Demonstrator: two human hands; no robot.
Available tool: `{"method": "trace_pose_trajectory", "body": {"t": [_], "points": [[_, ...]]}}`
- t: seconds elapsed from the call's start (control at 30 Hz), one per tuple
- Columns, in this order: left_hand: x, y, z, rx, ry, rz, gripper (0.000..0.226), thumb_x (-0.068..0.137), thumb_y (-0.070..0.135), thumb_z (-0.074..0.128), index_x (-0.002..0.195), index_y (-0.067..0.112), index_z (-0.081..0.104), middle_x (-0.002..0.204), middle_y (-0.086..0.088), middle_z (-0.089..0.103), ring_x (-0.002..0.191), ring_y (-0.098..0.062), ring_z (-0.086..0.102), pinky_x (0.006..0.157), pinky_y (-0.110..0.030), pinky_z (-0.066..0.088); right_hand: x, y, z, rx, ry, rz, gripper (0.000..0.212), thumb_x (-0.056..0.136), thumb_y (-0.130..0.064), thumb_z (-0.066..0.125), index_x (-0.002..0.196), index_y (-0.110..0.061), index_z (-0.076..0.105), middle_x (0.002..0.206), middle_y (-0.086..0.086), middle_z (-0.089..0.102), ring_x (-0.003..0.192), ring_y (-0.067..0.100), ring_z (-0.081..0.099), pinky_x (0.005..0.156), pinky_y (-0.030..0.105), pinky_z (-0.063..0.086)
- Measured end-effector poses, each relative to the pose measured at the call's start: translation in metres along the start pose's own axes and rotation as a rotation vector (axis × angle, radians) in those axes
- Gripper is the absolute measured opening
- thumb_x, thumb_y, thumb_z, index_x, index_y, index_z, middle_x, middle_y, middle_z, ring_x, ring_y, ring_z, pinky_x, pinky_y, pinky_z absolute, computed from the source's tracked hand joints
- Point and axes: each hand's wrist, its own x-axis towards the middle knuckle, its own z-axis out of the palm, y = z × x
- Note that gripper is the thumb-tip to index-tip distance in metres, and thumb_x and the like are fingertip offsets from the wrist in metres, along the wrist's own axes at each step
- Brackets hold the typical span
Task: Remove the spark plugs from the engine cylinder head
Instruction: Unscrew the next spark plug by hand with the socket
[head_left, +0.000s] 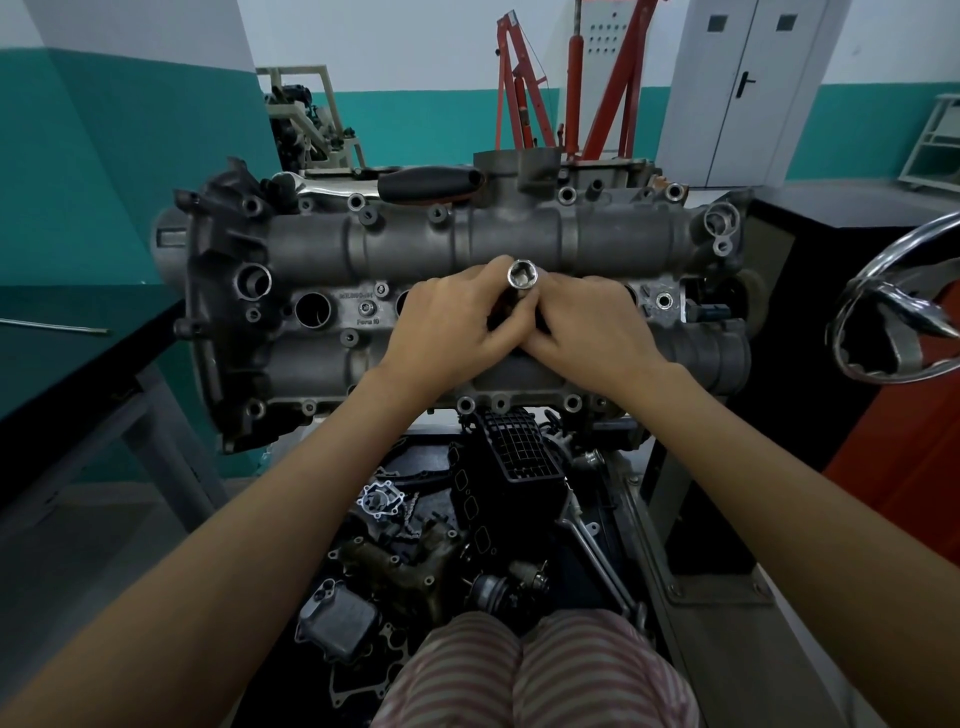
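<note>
Both hands curled on socket (523, 275) — left hand (457, 327), right hand (587, 327) — standing in a mid plug well of cylinder head (410, 244); risk: tilt (grip high) could cross-load plug; plug itself hidden.

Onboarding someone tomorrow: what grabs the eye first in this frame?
Both hands, left hand and right hand, meet at frame centre, fingers curled round a shiny socket standing over the grey cylinder head. Next, the open plug well to the left, and the red engine hoist behind.

Both hands (452, 317) (587, 322) grip socket (523, 275) over cylinder head (311, 249).
</note>
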Motion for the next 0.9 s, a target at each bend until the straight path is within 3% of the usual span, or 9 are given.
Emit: {"method": "trace_pose_trajectory", "body": {"t": [0.13,0.23,0.3,0.47,0.63,0.77,0.9], "points": [[-0.0003,-0.0027,0.0007,0.014,-0.009,-0.01,0.039,0.089,0.037,0.047,0.072,0.006,0.063,0.057,-0.008,0.06,0.049,-0.028,0.056,0.045,-0.032,0.039,-0.0016,-0.0027,-0.004,0.033,0.008,0.015,0.049,0.086,-0.045,0.032,0.081,-0.009,0.065,0.072,0.008,0.067,0.066,0.027,0.06,0.057,0.028,0.03],[-0.0006,-0.004,0.0007,0.009,-0.017,-0.016,0.046,0.088,0.043,0.048,0.064,0.006,0.062,0.052,-0.008,0.057,0.048,-0.028,0.054,0.045,-0.032,0.038,-0.0019,-0.0035,-0.0062,0.082,0.006,0.062,0.031,0.085,-0.032,0.055,0.076,-0.006,0.068,0.066,0.013,0.066,0.063,0.033,0.06,0.056,0.029,0.032],[-0.0001,-0.0039,0.0006,0.0,-0.022,-0.026,0.048,0.088,0.045,0.046,0.064,0.006,0.062,0.053,-0.008,0.058,0.049,-0.029,0.055,0.046,-0.033,0.039,-0.0026,-0.0043,-0.0063,0.07,0.011,0.059,0.028,0.085,-0.027,0.056,0.074,-0.004,0.067,0.065,0.015,0.065,0.061,0.034,0.059,0.056,0.028,0.029],[-0.0007,-0.002,0.0001,-0.01,-0.016,-0.016,0.037,0.088,0.038,0.047,0.072,0.007,0.06,0.057,-0.002,0.058,0.051,-0.024,0.055,0.046,-0.03,0.04,-0.0015,-0.0031,-0.0022,-0.038,-0.02,-0.016,0.034,0.091,-0.035,0.041,0.097,-0.007,0.06,0.091,0.007,0.067,0.072,0.028,0.059,0.061,0.028,0.028],[-0.0002,0.0001,-0.0002,-0.025,-0.036,-0.048,0.026,0.086,0.038,0.043,0.072,0.018,0.034,0.057,0.007,0.043,0.047,-0.02,0.042,0.046,-0.028,0.032,-0.0024,-0.0037,-0.0038,0.024,0.004,0.006,0.028,0.089,-0.036,0.047,0.084,-0.009,0.047,0.083,0.007,0.064,0.068,0.03,0.058,0.058,0.03,0.029],[-0.0003,-0.0032,0.0015,0.0,-0.052,-0.05,0.036,0.088,0.042,0.044,0.066,0.014,0.049,0.055,-0.005,0.056,0.05,-0.028,0.053,0.047,-0.029,0.035,-0.0026,-0.0042,-0.0056,-0.002,0.007,-0.004,0.032,0.087,-0.033,0.052,0.077,-0.004,0.063,0.07,0.013,0.066,0.063,0.033,0.059,0.057,0.029,0.029],[0.0004,-0.0057,0.0021,0.01,-0.04,-0.059,0.049,0.087,0.047,0.044,0.064,0.006,0.06,0.052,-0.008,0.057,0.049,-0.028,0.054,0.048,-0.029,0.035,-0.003,-0.0036,-0.0045,-0.057,-0.007,-0.024,0.031,0.089,-0.028,0.052,0.079,-0.002,0.065,0.072,0.016,0.066,0.065,0.036,0.058,0.057,0.032,0.028]]}}
